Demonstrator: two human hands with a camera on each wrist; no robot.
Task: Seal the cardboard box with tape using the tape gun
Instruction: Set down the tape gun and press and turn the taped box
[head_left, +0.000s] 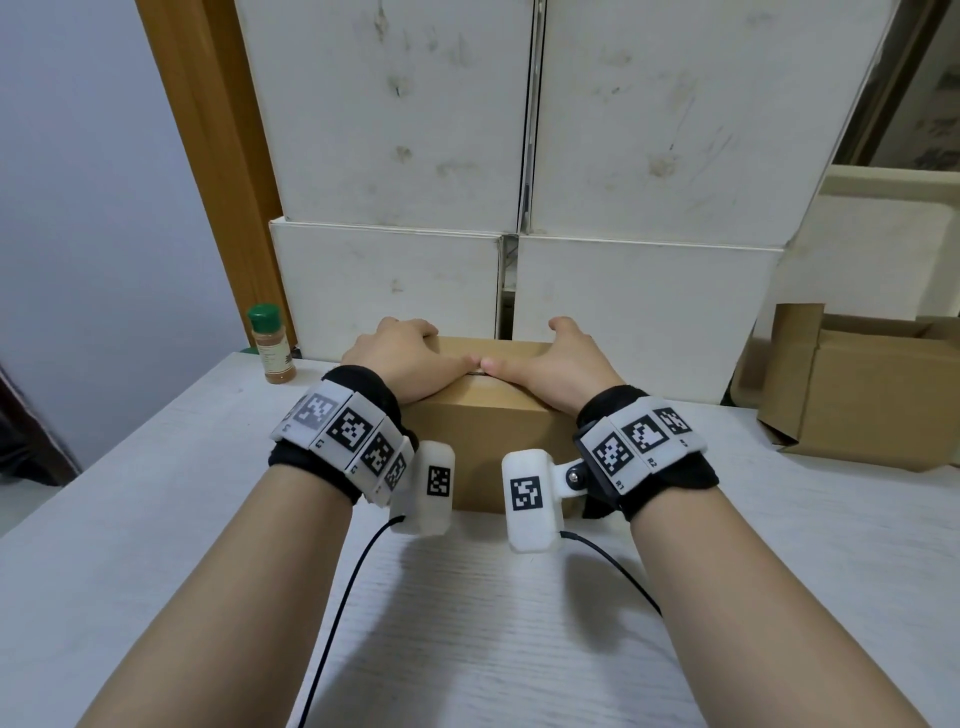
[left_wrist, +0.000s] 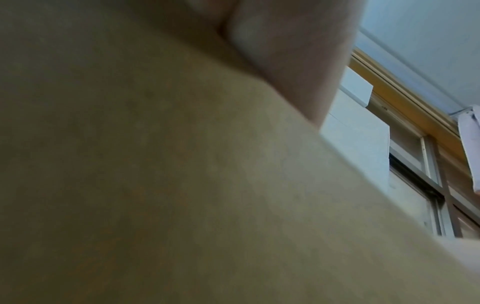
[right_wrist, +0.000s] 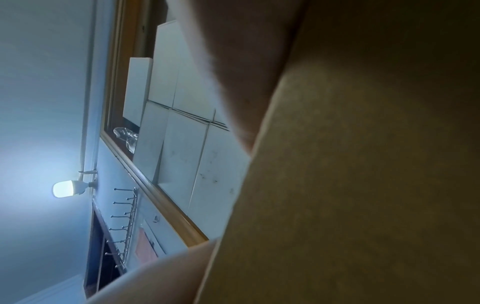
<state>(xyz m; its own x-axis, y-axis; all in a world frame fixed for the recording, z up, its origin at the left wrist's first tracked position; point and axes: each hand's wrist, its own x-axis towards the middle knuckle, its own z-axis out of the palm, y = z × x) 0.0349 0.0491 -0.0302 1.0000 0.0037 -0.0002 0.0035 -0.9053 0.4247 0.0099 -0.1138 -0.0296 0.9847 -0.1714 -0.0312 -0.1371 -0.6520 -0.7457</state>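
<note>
Cardboard box (head_left: 480, 415), plain brown and unmarked, sits on the pale wood-grain table (head_left: 467, 623) near its far edge, its long axis running left to right and one broad side facing the viewer. Its top flaps are folded down and meet along a seam running left to right under the thumbs. The left hand (head_left: 402, 364) lies palm down on the left part of the top, the right hand (head_left: 556, 366) on the right part; both sets of fingers stretch flat toward the far edge, and the thumb tips almost touch at the middle. The wrist views show only blurred cardboard and skin. Behind the box stand stacked white cartons (head_left: 519, 156). A green-capped spice jar (head_left: 270, 345) stands far left; an open brown carton (head_left: 857, 395) lies far right.
</note>
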